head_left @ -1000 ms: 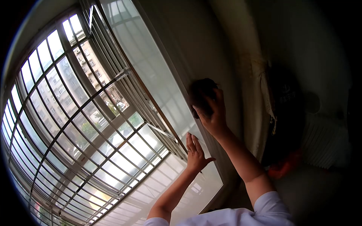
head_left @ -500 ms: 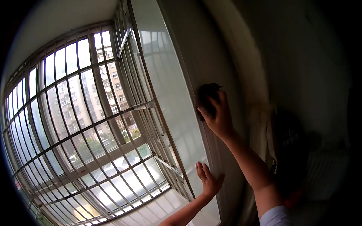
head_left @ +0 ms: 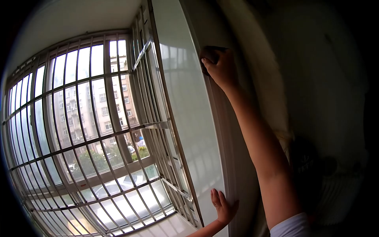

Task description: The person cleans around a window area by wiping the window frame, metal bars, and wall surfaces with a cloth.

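My right hand (head_left: 224,71) is raised high, its fingers closed on a bunched dark cloth (head_left: 209,54). The cloth is pressed to the upright frame edge (head_left: 219,118) beside a glossy pale panel (head_left: 185,98). Much of the cloth lies in shadow, and my fingers cover part of it. Lower down, my left hand (head_left: 224,207) rests with its fingers stretched out against the same panel near that edge. A ring shows on one of its fingers.
Metal window bars (head_left: 90,138) fill the left side, with a building (head_left: 103,106) outside. A pale windowsill (head_left: 173,226) runs below. A light curtain (head_left: 272,87) hangs to the right of my raised arm, and dark shapes stand beyond it.
My right hand has slid the cloth upward along the frame edge, and its arm is stretched further. My left hand sits lower in view, still on the panel. The camera view has shifted.
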A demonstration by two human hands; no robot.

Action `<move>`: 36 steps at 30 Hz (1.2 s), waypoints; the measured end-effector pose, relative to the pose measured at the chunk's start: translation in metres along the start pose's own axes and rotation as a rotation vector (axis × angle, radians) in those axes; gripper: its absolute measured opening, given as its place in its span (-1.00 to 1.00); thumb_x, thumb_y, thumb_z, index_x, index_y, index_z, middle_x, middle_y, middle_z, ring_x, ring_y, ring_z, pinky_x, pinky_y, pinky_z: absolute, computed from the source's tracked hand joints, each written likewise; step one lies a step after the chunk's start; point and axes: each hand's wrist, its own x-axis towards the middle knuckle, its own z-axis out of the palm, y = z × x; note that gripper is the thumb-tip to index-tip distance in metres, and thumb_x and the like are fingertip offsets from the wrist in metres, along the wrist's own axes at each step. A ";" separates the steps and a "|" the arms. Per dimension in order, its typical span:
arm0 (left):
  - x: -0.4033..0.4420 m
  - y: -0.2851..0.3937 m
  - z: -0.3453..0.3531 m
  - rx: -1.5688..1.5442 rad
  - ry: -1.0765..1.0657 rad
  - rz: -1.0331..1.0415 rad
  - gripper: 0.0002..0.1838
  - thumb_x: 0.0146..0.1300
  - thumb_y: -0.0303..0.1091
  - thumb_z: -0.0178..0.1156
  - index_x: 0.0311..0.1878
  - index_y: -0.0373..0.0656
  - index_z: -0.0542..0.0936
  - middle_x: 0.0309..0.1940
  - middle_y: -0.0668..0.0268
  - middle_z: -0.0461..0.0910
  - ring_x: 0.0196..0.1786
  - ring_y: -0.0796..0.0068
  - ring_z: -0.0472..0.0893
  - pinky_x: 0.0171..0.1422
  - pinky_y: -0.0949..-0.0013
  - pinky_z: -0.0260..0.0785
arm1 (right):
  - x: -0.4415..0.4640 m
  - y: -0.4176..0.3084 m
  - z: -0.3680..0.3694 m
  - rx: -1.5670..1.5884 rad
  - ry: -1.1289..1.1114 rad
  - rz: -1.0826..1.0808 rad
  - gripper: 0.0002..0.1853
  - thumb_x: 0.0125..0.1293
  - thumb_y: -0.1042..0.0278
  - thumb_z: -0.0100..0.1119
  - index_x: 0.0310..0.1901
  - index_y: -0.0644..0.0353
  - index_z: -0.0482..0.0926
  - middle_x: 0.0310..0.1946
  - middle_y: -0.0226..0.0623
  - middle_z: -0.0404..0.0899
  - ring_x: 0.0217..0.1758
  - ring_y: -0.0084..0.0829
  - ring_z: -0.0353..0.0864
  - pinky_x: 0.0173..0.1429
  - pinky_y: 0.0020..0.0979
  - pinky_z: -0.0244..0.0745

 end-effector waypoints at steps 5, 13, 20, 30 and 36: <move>0.002 -0.001 -0.004 0.004 -0.029 0.011 0.12 -0.13 -0.28 0.47 0.39 -0.39 -0.07 0.37 -0.32 -0.12 0.42 -0.39 -0.04 0.41 -0.24 -0.06 | 0.049 -0.014 0.012 -0.034 -0.059 0.181 -0.64 0.08 0.16 0.29 -0.13 0.17 0.61 0.04 -0.01 0.40 0.05 -0.05 0.50 0.09 -0.12 0.49; 0.001 -0.001 -0.003 0.015 -0.015 0.015 0.14 -0.17 -0.29 0.48 0.40 -0.39 -0.06 0.38 -0.30 -0.11 0.42 -0.36 -0.03 0.42 -0.21 -0.06 | -0.009 0.000 -0.011 0.268 -0.204 0.092 -0.68 -0.02 0.37 0.38 -0.19 0.22 0.59 -0.04 0.03 0.47 0.05 -0.04 0.50 -0.02 -0.12 0.46; 0.000 -0.001 -0.003 0.003 -0.008 0.029 0.13 -0.17 -0.28 0.46 0.41 -0.35 -0.06 0.38 -0.28 -0.11 0.42 -0.35 -0.03 0.43 -0.23 -0.08 | -0.141 0.005 -0.043 0.234 0.033 -0.035 -0.55 0.01 0.37 0.40 -0.06 0.26 0.47 -0.06 -0.04 0.38 0.02 -0.04 0.41 0.10 -0.16 0.39; -0.002 -0.006 -0.003 -0.006 -0.036 0.009 0.14 -0.12 -0.26 0.45 0.43 -0.32 -0.10 0.39 -0.29 -0.13 0.43 -0.37 -0.06 0.42 -0.24 -0.09 | -0.053 -0.002 -0.015 0.160 0.046 0.036 -0.53 -0.01 0.29 0.41 -0.05 0.24 0.52 0.01 0.01 0.38 0.05 -0.04 0.45 0.14 -0.17 0.42; 0.001 -0.004 -0.008 0.005 -0.064 0.020 0.13 -0.09 -0.25 0.45 0.42 -0.34 -0.10 0.38 -0.31 -0.13 0.42 -0.39 -0.06 0.41 -0.24 -0.08 | -0.017 0.001 0.008 0.138 -0.025 0.149 -0.54 -0.01 0.24 0.40 -0.04 0.15 0.54 0.04 -0.02 0.39 0.07 -0.05 0.47 0.13 -0.17 0.46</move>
